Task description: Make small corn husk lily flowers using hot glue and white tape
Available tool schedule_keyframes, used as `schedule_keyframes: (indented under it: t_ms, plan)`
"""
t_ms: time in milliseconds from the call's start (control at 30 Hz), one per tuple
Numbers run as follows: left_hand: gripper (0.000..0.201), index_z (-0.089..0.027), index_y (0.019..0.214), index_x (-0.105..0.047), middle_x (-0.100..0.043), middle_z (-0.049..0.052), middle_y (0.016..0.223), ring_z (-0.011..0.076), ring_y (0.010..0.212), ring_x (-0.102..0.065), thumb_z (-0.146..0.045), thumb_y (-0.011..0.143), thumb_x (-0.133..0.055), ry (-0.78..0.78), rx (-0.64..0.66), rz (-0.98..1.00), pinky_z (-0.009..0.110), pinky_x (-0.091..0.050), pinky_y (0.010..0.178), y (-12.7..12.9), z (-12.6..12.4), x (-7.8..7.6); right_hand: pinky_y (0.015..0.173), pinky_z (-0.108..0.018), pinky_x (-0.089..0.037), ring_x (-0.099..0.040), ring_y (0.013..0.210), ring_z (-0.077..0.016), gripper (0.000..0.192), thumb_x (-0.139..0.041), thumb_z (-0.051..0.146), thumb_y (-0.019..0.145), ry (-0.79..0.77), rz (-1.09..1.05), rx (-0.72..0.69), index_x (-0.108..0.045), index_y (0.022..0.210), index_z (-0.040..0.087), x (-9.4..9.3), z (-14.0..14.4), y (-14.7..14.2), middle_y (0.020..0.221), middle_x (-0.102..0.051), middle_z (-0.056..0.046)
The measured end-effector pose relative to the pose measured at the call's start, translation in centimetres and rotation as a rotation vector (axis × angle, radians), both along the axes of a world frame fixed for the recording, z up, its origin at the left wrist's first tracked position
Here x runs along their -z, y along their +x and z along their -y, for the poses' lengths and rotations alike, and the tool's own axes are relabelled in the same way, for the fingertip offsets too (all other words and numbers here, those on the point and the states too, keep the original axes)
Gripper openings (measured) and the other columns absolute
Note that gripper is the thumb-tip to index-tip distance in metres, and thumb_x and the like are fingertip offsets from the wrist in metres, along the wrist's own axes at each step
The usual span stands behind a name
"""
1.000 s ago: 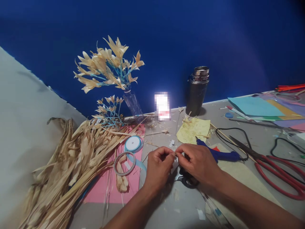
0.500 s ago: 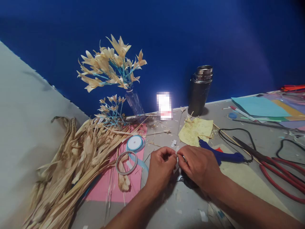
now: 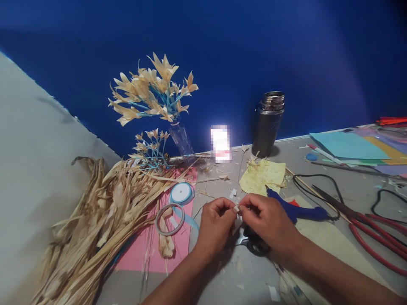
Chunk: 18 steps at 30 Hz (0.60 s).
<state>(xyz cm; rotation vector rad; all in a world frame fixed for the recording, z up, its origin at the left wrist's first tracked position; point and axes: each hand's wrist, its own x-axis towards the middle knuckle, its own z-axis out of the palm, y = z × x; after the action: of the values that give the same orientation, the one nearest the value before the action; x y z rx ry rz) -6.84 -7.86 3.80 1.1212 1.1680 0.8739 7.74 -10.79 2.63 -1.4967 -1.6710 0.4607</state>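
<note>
Both hands meet over the middle of the table. My left hand (image 3: 216, 222) is closed, thumb and forefinger pinching a tiny whitish piece (image 3: 236, 209) too small to name. My right hand (image 3: 265, 218) is closed as well, its fingertips pinched at the other side of that same piece. Just under my right hand lie black-handled scissors (image 3: 257, 246), partly hidden. To the left are a spool of light blue ribbon (image 3: 181, 193) and a roll of tape (image 3: 170, 219) on pink paper (image 3: 140, 257). A blue glue gun (image 3: 295, 208) lies right of my right hand.
Dried corn husks (image 3: 104, 216) heap up at left. Behind stand husk flowers in a clear bottle (image 3: 182, 139), a bright pixelated rectangle (image 3: 221, 144) and a dark flask (image 3: 268, 127). Yellow paper (image 3: 262, 176), large red-handled shears (image 3: 378, 237) and coloured sheets (image 3: 349, 145) lie at right.
The fingertips of my two hands have drawn slightly apart, and the small whitish piece between them shows more. More of the black scissor handles is visible. The whole view has shifted slightly.
</note>
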Motion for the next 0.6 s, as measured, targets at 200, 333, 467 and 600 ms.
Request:
schedule_keyframes:
  t_ms: [200,333,467,600]
  plan:
    - [0.016,-0.017,0.063,-0.062,-0.056,-0.002,0.049,0.0083,0.039,-0.042,-0.031,0.063,-0.070,-0.113,0.029,0.144,0.021,-0.033,0.039,-0.1,-0.4,0.3,0.047,-0.024,-0.035,-0.049,0.051,-0.0135,0.018,-0.057,0.031,0.082,-0.345,-0.501,-0.070,-0.066,0.071,0.020,-0.8,-0.4,0.2,0.056,-0.057,0.003]
    - [0.015,-0.018,0.064,-0.061,-0.054,-0.004,0.046,0.0079,0.037,-0.039,-0.030,0.065,-0.070,-0.091,0.004,0.154,0.021,-0.032,0.039,-0.2,-0.4,0.4,0.047,-0.024,-0.030,-0.042,0.049,-0.0118,0.019,-0.058,0.032,0.083,-0.455,-0.777,-0.088,-0.070,0.077,0.018,-0.3,-0.5,0.3,0.051,-0.049,0.005]
    - [0.014,-0.017,0.062,-0.063,-0.049,-0.005,0.044,0.0075,0.039,-0.039,-0.028,0.067,-0.069,0.002,0.002,0.081,0.020,-0.030,0.042,-0.1,-0.1,0.3,0.049,-0.025,-0.027,-0.039,0.051,-0.0109,0.029,-0.063,0.042,0.085,-0.440,-0.782,-0.096,-0.068,0.072,0.017,0.2,-0.6,0.2,0.053,-0.048,0.004]
    - [0.011,-0.017,0.063,-0.064,-0.049,-0.004,0.044,0.0081,0.042,-0.041,-0.026,0.067,-0.067,0.048,-0.013,0.046,0.020,-0.030,0.044,0.0,0.0,0.3,0.054,-0.026,-0.032,-0.044,0.056,-0.0124,0.027,-0.074,0.043,0.077,-0.382,-0.685,-0.046,-0.065,0.068,0.019,0.1,-1.0,0.6,0.060,-0.055,0.003]
